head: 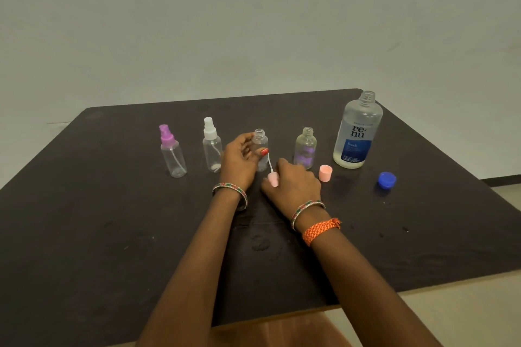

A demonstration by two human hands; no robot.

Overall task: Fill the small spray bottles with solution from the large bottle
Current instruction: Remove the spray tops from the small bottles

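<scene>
Head view: open small bottle (260, 149) against left hand (239, 162).

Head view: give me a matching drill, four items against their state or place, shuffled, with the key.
1. large bottle
2. purple-top bottle
3. blue cap
4. pink sprayer

A. in the right hand
B. open, standing far right
C. sprayer on, far left
D. loose on the table, right side

Pairs: 1-B, 2-C, 3-D, 4-A
</scene>
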